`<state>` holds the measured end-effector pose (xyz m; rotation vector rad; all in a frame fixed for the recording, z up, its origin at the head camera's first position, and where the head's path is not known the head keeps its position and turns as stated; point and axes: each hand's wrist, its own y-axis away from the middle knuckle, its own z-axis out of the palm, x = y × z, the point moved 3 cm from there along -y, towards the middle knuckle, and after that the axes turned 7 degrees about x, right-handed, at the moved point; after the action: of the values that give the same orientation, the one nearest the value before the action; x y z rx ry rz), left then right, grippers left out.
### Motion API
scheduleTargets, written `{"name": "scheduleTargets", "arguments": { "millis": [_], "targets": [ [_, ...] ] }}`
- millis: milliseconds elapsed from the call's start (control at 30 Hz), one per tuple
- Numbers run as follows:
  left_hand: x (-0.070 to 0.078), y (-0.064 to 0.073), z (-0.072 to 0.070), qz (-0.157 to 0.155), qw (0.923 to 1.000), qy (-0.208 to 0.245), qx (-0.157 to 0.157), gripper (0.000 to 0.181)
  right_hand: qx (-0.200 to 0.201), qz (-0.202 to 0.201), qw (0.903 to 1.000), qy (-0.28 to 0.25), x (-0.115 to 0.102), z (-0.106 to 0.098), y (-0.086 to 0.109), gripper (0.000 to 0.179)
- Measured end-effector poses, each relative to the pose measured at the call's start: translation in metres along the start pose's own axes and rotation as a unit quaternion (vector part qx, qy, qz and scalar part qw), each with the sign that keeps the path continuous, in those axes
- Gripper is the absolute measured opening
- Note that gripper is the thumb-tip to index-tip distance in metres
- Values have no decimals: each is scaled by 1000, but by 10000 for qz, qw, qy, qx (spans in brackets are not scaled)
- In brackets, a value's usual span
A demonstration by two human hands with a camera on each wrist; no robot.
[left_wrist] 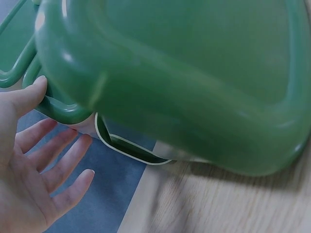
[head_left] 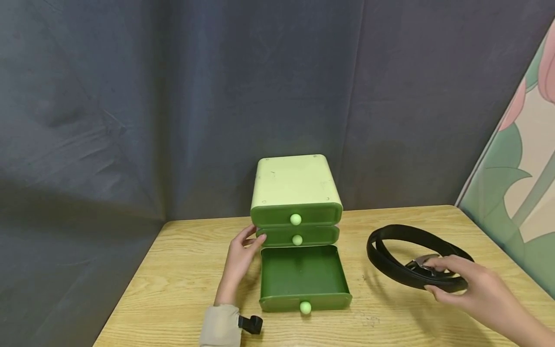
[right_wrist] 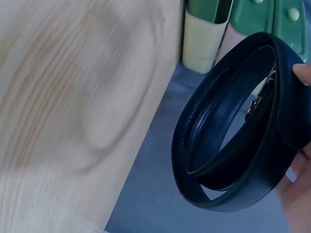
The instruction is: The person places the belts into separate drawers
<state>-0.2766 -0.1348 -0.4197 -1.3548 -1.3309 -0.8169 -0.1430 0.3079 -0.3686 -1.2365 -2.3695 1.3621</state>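
A small drawer cabinet (head_left: 297, 180) with a pale green top and dark green drawer fronts stands on the table. Its bottom drawer (head_left: 303, 272) is pulled out and nothing lies in it. My left hand (head_left: 240, 255) is at the left end of the middle drawer (head_left: 277, 237). In the left wrist view the thumb touches that drawer's front edge, while the other fingers spread loosely beside the cabinet. Right of the cabinet, my right hand (head_left: 466, 279) grips a coiled black belt (head_left: 401, 274) above the table, thumb and fingers near its metal buckle (head_left: 422, 262).
The wooden table (head_left: 186, 289) carries the cabinet near its back edge. A dark curtain (head_left: 260, 96) hangs behind it. At the right stands a panel with a flower pattern (head_left: 511, 178). A black strap device (head_left: 251, 324) sits at my left cuff.
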Motion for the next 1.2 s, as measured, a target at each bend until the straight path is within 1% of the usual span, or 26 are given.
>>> {"name": "scheduleTargets", "arguments": {
  "millis": [167,367,500,600,767,833,967,1067,1200],
  "targets": [
    [0,0,0,14,10000,6,-3,61,-50,-249,9996,-120,-17,5,-2,35],
    [0,-1,0,19,10000,39,-4,61,-193,-649,9974,-251,-38,17,-6,38],
    [1,0,-2,14,10000,12,15,61,-211,-786,9935,-798,-46,29,-9,33],
    [1,0,-2,32,10000,0,32,61,-184,-902,9916,-913,-51,37,-13,32],
    [1,0,-2,46,10000,-4,46,61,-265,-885,9911,-961,-62,48,-19,30],
    [2,0,-2,46,10000,-2,38,61,-353,-850,9895,-1116,-67,53,-22,30],
    [2,1,-2,25,10000,-4,-3,61,-436,-961,9862,-1276,-77,62,-27,31],
    [3,2,-2,-1,10000,0,-27,62,-452,-1017,9819,-1534,-82,70,-29,29],
    [3,2,-3,6,10000,7,-31,62,-558,-914,9790,-1737,-87,78,-31,26]
  ]
}}
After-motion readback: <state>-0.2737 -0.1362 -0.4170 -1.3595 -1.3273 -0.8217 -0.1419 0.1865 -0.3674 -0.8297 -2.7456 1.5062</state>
